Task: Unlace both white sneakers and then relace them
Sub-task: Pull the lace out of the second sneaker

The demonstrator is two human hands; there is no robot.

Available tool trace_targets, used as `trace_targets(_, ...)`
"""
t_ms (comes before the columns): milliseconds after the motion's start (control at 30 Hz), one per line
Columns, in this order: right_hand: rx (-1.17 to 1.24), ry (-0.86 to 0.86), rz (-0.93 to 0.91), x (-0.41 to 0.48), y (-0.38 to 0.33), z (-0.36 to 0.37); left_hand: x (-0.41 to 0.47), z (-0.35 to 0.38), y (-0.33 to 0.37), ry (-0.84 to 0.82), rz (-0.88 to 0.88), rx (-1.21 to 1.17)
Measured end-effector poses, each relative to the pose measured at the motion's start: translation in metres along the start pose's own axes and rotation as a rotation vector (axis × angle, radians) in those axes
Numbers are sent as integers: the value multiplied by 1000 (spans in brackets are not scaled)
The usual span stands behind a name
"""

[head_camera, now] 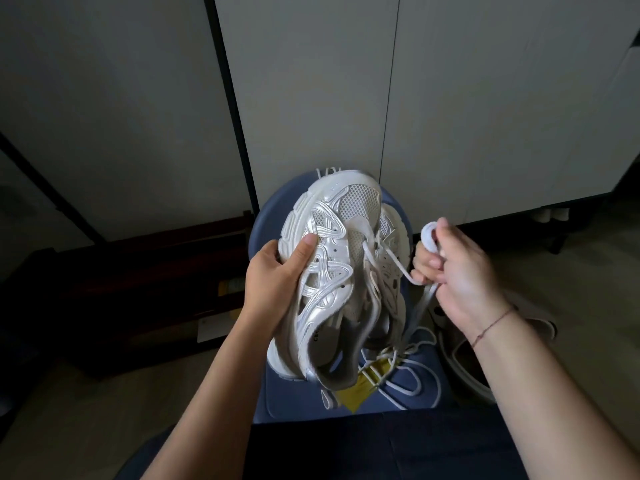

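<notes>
- Now my left hand grips the white mesh sneaker, silver overlays on its side
- my right hand pinches its white lace

Dim indoor scene, darkest along the floor at left. Soft light falls from above onto the middle. Wide-angle bending curves the edges; slight softness throughout.
</notes>
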State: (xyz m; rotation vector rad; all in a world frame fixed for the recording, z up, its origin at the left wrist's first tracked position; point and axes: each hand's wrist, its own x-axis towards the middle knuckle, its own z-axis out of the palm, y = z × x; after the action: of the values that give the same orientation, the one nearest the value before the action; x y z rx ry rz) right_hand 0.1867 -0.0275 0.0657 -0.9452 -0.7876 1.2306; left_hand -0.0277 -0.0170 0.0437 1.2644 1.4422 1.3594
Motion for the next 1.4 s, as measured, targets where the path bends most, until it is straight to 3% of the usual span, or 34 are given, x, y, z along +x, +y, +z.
trace_targets(100, -341, 10, -121, 0, 9, 5, -2, 3, -1, -4, 25, 35)
trace_targets(200, -836, -63, -257, 2, 11, 0, -1, 3, -3, 39, 42, 44)
trace_targets(267, -922, -143, -231, 1, 9, -5, 2, 0, -4, 69, 35, 31)
trace_targets(367, -690, -137, -123, 2, 6, -12, 8, -7, -7, 94, 7, -20)
trace_targets(500, -41, 2, -81, 8, -2, -13, 12, -9, -8, 123, -16, -27)
trace_targets(633, 512, -159, -8, 6, -22, -16, 11, -7, -9, 104, -44, -61)
trace_targets(700, 500, -163, 13, 4, -23, -16, 10, -6, -8, 104, -47, -72)
trace_targets(867, 16, -67, 51, 5, -2, -7, 7, -4, -5, 62, -39, -69)
trace_targets(1000, -478, -169, 1, -2, 3, -2, 6, -4, -4, 81, -45, -94)
trace_targets(1100, -629, -190, -49, -6, 8, 0, 6, -6, -4, 75, -49, -97)
trace_targets(1167, -527, -153, -60, -4, 8, -1, 7, -6, -5, 75, -57, -109)
trace_targets(1300, 176, -3, -27, 5, -7, -5, 9, -8, -6, 92, -71, -126)
trace_targets(1400, 485, -111, -10, 4, -22, -14, 10, -9, -6, 90, -75, -138)
